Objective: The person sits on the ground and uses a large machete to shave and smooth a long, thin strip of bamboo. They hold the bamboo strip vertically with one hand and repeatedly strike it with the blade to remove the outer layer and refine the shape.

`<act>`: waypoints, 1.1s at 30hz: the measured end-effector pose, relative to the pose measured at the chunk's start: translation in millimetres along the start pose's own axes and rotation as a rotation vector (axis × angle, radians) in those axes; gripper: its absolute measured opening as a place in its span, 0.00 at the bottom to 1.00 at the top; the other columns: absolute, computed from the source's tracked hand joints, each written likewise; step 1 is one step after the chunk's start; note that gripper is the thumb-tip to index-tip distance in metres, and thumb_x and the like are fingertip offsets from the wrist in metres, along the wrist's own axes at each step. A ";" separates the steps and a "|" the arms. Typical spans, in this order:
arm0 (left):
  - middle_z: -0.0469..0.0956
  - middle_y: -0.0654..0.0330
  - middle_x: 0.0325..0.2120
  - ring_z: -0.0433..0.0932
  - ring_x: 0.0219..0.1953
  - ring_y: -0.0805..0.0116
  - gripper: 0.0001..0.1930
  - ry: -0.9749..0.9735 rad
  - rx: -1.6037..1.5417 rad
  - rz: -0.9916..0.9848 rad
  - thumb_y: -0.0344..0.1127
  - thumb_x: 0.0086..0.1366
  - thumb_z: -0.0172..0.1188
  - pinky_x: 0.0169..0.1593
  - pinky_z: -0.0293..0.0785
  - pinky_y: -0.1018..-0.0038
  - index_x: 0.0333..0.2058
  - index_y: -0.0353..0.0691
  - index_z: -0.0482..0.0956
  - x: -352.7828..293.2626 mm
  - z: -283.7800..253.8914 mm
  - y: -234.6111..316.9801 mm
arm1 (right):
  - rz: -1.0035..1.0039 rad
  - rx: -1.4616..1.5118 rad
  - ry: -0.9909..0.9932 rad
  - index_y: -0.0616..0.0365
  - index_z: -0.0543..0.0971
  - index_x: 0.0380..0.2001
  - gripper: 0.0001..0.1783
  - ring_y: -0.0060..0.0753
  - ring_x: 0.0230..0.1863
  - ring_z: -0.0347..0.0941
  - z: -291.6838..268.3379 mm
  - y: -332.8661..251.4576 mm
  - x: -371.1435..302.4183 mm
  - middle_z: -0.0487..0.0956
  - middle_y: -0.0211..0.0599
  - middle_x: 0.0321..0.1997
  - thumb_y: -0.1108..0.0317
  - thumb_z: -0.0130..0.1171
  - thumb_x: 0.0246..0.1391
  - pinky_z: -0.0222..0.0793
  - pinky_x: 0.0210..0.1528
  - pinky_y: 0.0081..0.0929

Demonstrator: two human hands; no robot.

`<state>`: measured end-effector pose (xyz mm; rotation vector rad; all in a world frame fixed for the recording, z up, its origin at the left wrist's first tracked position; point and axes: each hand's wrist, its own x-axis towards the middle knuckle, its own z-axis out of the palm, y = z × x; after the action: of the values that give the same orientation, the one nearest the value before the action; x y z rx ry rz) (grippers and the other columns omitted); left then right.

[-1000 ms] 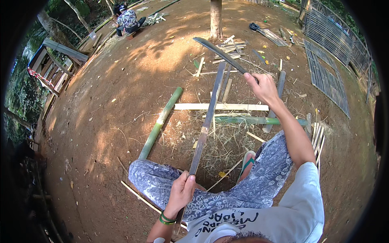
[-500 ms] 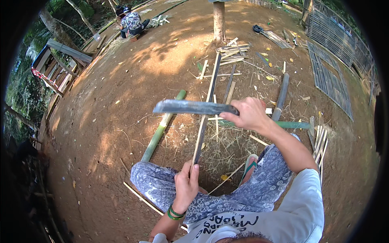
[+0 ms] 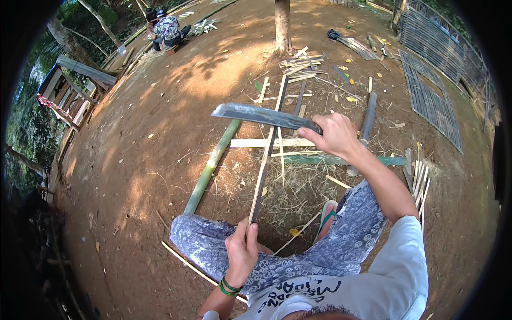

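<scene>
My right hand (image 3: pixel 337 137) grips the dark handle of a machete (image 3: pixel 250 113), its long blade pointing left. The blade lies across the view over a long bamboo strip (image 3: pixel 263 176); whether the two touch I cannot tell. My left hand (image 3: pixel 241 256) is closed around the strip's near end, thumb along its side, just above my lap. One side of the strip is pale, the other dark, and it runs away from me toward the tree. Under the blade, a pale slat (image 3: pixel 253 143) lies crosswise.
A green bamboo pole (image 3: pixel 205 178) lies at left, with another (image 3: pixel 392 160) crosswise at right. Split strips (image 3: pixel 304 66) are piled before a tree trunk (image 3: pixel 282 26). More strips (image 3: pixel 421 181) lie beside my right knee. At far left, a person (image 3: pixel 169 31) sits low. A bamboo panel (image 3: pixel 432 98) lies at right.
The machete has moved away from me and slightly right, uncovering the pale slat. My left hand keeps its hold on the bamboo strip, and the view has shifted a little.
</scene>
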<state>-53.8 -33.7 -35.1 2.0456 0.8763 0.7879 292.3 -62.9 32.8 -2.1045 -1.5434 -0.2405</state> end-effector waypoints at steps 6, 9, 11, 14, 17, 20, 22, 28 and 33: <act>0.73 0.52 0.16 0.76 0.16 0.67 0.08 -0.010 0.046 0.031 0.28 0.70 0.56 0.23 0.68 0.72 0.44 0.30 0.78 -9.4 -6.5 4.3 | 0.155 0.055 -0.024 0.61 0.82 0.20 0.37 0.43 0.12 0.70 -7.9 19.7 15.0 0.70 0.43 0.08 0.33 0.54 0.57 0.68 0.21 0.42; 0.74 0.52 0.15 0.77 0.16 0.67 0.08 0.003 0.008 0.017 0.27 0.70 0.55 0.23 0.68 0.73 0.44 0.30 0.78 -6.9 -6.4 9.3 | 0.083 0.055 -0.099 0.60 0.82 0.19 0.37 0.40 0.10 0.66 -4.2 7.0 2.5 0.68 0.41 0.06 0.33 0.52 0.58 0.66 0.19 0.41; 0.76 0.53 0.15 0.77 0.17 0.67 0.08 0.001 -0.010 0.001 0.27 0.71 0.55 0.23 0.68 0.73 0.43 0.29 0.78 -5.0 -7.2 12.7 | -0.025 0.000 -0.109 0.60 0.83 0.23 0.38 0.36 0.10 0.66 3.4 4.3 -2.0 0.69 0.37 0.07 0.32 0.50 0.60 0.66 0.18 0.39; 0.78 0.56 0.17 0.76 0.17 0.72 0.08 -0.037 0.080 0.036 0.28 0.71 0.54 0.22 0.68 0.75 0.42 0.30 0.78 -18.5 -15.4 -2.4 | 0.194 0.083 -0.150 0.61 0.86 0.31 0.41 0.32 0.10 0.66 2.8 36.1 13.3 0.70 0.32 0.08 0.29 0.47 0.60 0.66 0.17 0.38; 0.79 0.57 0.16 0.75 0.17 0.76 0.07 -0.069 -0.023 -0.063 0.28 0.71 0.55 0.22 0.66 0.76 0.41 0.30 0.78 -28.7 -23.0 7.9 | 0.406 0.099 0.011 0.64 0.83 0.21 0.44 0.33 0.14 0.65 0.3 81.7 20.8 0.70 0.35 0.09 0.28 0.47 0.60 0.63 0.21 0.40; 0.77 0.63 0.21 0.73 0.17 0.79 0.11 -0.196 -0.446 -0.300 0.32 0.75 0.50 0.21 0.66 0.80 0.43 0.31 0.77 -24.8 -24.5 -13.7 | 0.473 0.239 0.088 0.66 0.78 0.16 0.45 0.31 0.17 0.63 6.2 91.3 20.0 0.68 0.36 0.10 0.30 0.46 0.61 0.61 0.24 0.39; 0.72 0.68 0.23 0.73 0.19 0.80 0.14 -0.257 -0.663 -0.379 0.36 0.78 0.45 0.23 0.69 0.82 0.45 0.32 0.76 -11.0 -24.3 -22.6 | 0.444 0.333 0.097 0.67 0.75 0.15 0.44 0.31 0.18 0.62 6.3 70.2 15.2 0.67 0.37 0.11 0.31 0.46 0.62 0.59 0.25 0.38; 0.61 0.70 0.20 0.58 0.16 0.82 0.23 -0.209 -0.751 -0.367 0.42 0.80 0.37 0.19 0.56 0.84 0.62 0.33 0.68 45.3 -19.6 -22.2 | 0.238 0.350 -0.034 0.68 0.81 0.21 0.41 0.34 0.16 0.67 16.9 12.9 -0.2 0.68 0.42 0.10 0.36 0.49 0.63 0.62 0.24 0.39; 0.54 0.71 0.19 0.53 0.14 0.82 0.25 -0.299 -0.943 -0.382 0.46 0.80 0.36 0.17 0.51 0.85 0.71 0.53 0.51 72.3 -14.5 0.2 | -0.002 0.330 -0.144 0.63 0.84 0.23 0.39 0.43 0.14 0.72 31.1 -26.0 -14.7 0.72 0.45 0.10 0.33 0.52 0.59 0.67 0.21 0.43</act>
<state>-23.2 28.8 -10.4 1.0781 0.5355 0.5100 258.4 -53.9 7.7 -1.8926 -1.5454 0.1596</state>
